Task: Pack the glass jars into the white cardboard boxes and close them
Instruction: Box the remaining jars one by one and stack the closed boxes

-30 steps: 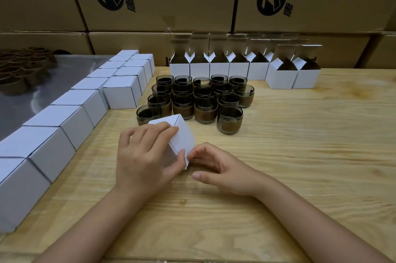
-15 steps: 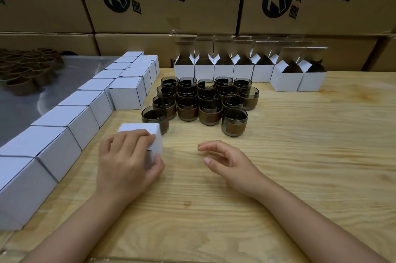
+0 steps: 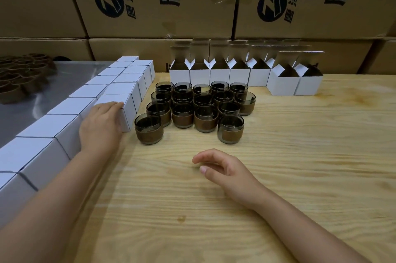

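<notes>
The left grip [image 3: 100, 127] lies with straight fingers over the top front edge of a closed white cardboard cube box [image 3: 117, 97]. Its palm is against the box's near face, pressing it onto the end of the double row of closed white boxes [image 3: 53, 125] that runs off toward 10 o'clock; the thumb is hidden. The right grip [image 3: 225, 168] is loosely curled and empty, low over the pale wooden counter [image 3: 289, 166]. At its 12 o'clock stands the cluster of smoky round glass jars with brown bands [image 3: 192, 108], packed touching one another. Behind them, from 12 to 1 o'clock, wait the open-flapped white cardboard boxes [image 3: 220, 73]

The jars look thick-walled, so probably fairly heavy for their size, rigid, and liable to chip if knocked together. Bare glass near the rim would likely be slick, and the band should give better friction. They are best taken round the band, front ones first, and lifted straight up clear of their neighbours. The boxes seem light and easily dented, so hold them by the corners and fold the flaps gently
</notes>
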`<state>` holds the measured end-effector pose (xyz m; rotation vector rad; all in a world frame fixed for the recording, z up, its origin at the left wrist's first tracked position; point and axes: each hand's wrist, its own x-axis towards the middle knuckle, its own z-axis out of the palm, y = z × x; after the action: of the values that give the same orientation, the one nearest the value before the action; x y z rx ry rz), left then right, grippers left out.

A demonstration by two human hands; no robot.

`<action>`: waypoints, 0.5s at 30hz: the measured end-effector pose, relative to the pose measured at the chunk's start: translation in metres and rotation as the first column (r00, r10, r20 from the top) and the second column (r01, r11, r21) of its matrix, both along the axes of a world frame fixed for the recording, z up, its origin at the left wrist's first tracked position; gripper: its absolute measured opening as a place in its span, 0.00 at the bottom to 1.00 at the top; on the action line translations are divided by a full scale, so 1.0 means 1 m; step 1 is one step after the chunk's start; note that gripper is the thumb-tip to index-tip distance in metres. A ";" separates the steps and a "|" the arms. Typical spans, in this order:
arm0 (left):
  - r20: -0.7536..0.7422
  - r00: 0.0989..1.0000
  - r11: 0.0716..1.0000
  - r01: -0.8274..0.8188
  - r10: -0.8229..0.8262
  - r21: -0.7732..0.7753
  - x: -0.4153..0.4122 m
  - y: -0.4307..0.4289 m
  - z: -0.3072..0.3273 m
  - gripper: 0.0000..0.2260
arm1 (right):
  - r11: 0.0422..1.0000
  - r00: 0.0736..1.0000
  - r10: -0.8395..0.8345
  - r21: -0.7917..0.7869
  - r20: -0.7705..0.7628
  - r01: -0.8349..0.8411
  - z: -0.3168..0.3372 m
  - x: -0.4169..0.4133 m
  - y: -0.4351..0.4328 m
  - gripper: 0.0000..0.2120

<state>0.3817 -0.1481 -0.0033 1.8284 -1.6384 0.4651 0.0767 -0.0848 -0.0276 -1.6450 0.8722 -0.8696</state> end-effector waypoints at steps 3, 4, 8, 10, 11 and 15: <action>-0.090 0.996 0.998 0.005 0.001 0.067 0.002 -0.016 0.001 0.25 | 1.000 0.999 0.005 0.018 0.033 -0.005 -0.001 0.000 -0.001 0.09; -0.094 0.996 0.995 0.005 0.005 0.098 0.004 -0.021 0.002 0.26 | 1.000 0.999 0.005 0.024 0.044 -0.006 -0.001 -0.001 -0.002 0.09; -0.097 0.993 0.972 -0.037 0.061 0.233 0.011 -0.041 0.009 0.30 | 0.999 0.999 0.012 0.032 0.047 -0.013 -0.002 -0.001 -0.004 0.09; -0.077 0.994 0.963 -0.056 0.079 0.264 0.012 -0.046 0.011 0.29 | 0.999 0.999 0.014 0.034 0.039 -0.015 -0.001 -0.001 -0.004 0.09; -0.058 0.995 0.963 -0.065 0.082 0.261 0.011 -0.047 0.012 0.29 | 0.999 0.999 0.013 0.032 0.041 -0.014 -0.001 -0.001 -0.004 0.09; 0.005 0.995 0.972 -0.102 0.104 0.212 0.003 -0.049 0.022 0.29 | 1.000 0.998 0.001 0.027 0.063 -0.003 -0.002 -0.001 -0.005 0.09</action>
<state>0.3844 -0.1970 0.0186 2.0768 -1.6476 0.3394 0.0761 -0.0894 -0.0300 -1.5864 0.8352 -0.9001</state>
